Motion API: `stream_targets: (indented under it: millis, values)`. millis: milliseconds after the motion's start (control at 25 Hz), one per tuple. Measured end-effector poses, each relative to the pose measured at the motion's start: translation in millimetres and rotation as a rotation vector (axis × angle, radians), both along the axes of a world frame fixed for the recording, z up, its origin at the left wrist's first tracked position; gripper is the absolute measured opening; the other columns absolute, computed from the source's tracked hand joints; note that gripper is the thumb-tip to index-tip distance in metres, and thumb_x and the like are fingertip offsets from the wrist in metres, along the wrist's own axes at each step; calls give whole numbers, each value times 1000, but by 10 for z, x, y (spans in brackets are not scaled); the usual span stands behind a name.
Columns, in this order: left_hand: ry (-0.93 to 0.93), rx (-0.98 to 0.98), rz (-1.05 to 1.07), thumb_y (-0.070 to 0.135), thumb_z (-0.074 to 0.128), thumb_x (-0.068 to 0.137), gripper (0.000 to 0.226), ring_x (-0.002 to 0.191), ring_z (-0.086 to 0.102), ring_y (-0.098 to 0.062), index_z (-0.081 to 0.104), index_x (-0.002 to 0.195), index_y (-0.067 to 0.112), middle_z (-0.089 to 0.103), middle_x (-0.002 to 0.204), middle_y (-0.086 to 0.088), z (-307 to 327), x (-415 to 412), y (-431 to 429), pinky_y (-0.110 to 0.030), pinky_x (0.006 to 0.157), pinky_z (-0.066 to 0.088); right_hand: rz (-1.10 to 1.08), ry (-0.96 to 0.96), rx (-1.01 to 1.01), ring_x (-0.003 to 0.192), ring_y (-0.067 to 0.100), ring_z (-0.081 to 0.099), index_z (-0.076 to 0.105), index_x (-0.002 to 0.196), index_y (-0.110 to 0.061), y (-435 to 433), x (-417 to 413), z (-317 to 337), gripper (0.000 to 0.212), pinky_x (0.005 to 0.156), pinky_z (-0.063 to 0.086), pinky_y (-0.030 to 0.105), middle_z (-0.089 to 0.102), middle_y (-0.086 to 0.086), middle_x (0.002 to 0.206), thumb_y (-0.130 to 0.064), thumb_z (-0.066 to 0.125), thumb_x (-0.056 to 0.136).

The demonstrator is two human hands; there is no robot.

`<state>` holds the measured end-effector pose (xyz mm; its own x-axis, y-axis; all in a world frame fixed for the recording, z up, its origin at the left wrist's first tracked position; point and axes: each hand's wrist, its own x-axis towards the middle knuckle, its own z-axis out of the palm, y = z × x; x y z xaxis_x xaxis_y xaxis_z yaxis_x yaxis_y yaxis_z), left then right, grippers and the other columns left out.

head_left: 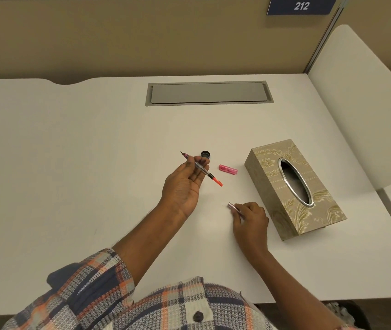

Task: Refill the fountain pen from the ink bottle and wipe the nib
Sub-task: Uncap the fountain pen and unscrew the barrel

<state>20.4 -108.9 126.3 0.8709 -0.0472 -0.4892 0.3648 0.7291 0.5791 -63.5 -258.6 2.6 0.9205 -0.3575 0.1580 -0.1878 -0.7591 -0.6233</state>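
**Two hands, opened fountain pen, white surface**

- Left hand (183,186): raised off the surface (94,151), palm turned up, forearm reaching in from lower left. Thumb and fingertips pinch the pen (207,173) near its front end.
- Pen: barrel removed. Dark nib points up and left, clear ink tube runs across the fingers, and the orange end sticks out down and right past them. The ink level in the tube is too small to read.
- Right hand (251,220): low over the surface, knuckles up, fingers curled round the barrel (232,206). Only the pinkish translucent open end shows; the rest is hidden under the fingers.
- Pink cap (228,169): lying flat on the surface between the pen and the tissue box (294,186), touching neither.
- Black round item (205,154): on the surface just behind the left fingertips. Whether it is a lid or a small pot cannot be told.
- Tissue box: gold floral pattern, oval metal-rimmed slot, to the right of both hands. The slot's inside is dark.
- Grey hatch (210,92): set flush into the far surface.
- Sign 212 (301,5): on the partition, cut off by the top edge.
- Plaid sleeve (94,282): pushed up the left forearm.
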Motion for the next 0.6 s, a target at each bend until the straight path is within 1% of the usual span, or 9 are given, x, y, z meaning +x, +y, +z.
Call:
stream_targets:
  millis: [120,200,360,520,600]
  values:
    - [12,-4,7,14,52,93,22,95,67,-25,63,86,-3,69,90,-15,-3,8,9,-30,87,55,-11,-7,-27,78,25,57,75,99,-9,5,5,-67,17,69,40,35,64,7,84,-10,71,82]
    - [17,-5,6,13,52,93,22,96,66,-25,63,87,-3,69,91,-16,-1,11,7,-31,87,55,-19,-4,-28,82,26,57,74,102,-8,12,0,-100,20,72,38,35,63,8,87,-9,71,82]
    - [25,0,8,14,52,93,21,94,67,-24,63,86,-3,69,90,-15,1,23,15,-31,88,55,-17,-3,-11,86,27,58,73,104,-8,10,4,-138,22,78,37,34,63,9,92,-9,71,82]
    - [30,4,30,13,51,94,21,93,66,-25,62,85,-3,67,89,-14,20,58,32,-35,96,50,-34,1,20,92,28,57,71,105,-8,5,-4,-155,24,82,37,35,63,9,96,-12,71,82]
    - [22,8,41,13,51,94,22,95,65,-26,62,84,-3,67,89,-14,26,83,55,-35,97,48,-40,-2,23,94,29,58,71,106,-7,2,-6,-167,25,83,36,35,63,10,97,-12,72,82]
